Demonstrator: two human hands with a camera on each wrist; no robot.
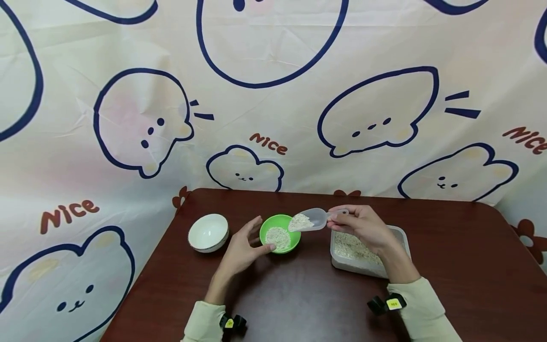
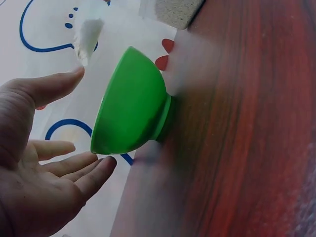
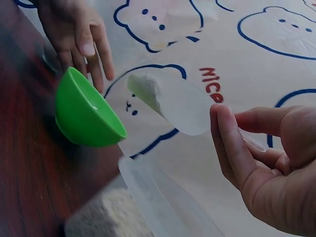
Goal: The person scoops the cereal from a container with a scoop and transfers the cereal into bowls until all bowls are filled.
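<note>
A printed cloth (image 1: 265, 114) hangs behind the green bowl (image 2: 131, 103), and the dark wooden table (image 1: 299, 294) lies beneath it. To the right of the green bowl stands the translucent container (image 1: 359, 269), which holds a broad bed of pale flakes (image 1: 352, 244). The right hand (image 1: 363, 225), raised above that container, pinches the scoop's handle between thumb and fingers. The left hand (image 1: 244, 247) is at the green bowl's left side, fingers extended and thumb by the near rim; it isn't gripping, and I can't tell whether a fingertip touches. Left of the green bowl, past that hand, sits the white bowl (image 1: 208, 230), with nothing visible inside. The clear scoop (image 1: 317, 219) is held up at the green bowl's right side, its tip near the rim and a pale heap (image 1: 301, 222) in its front end. A small portion (image 1: 278, 238) already lies inside the green bowl, so the transfer looks partly done; the scoop's load is not yet emptied, and plenty remains in the container.
</note>
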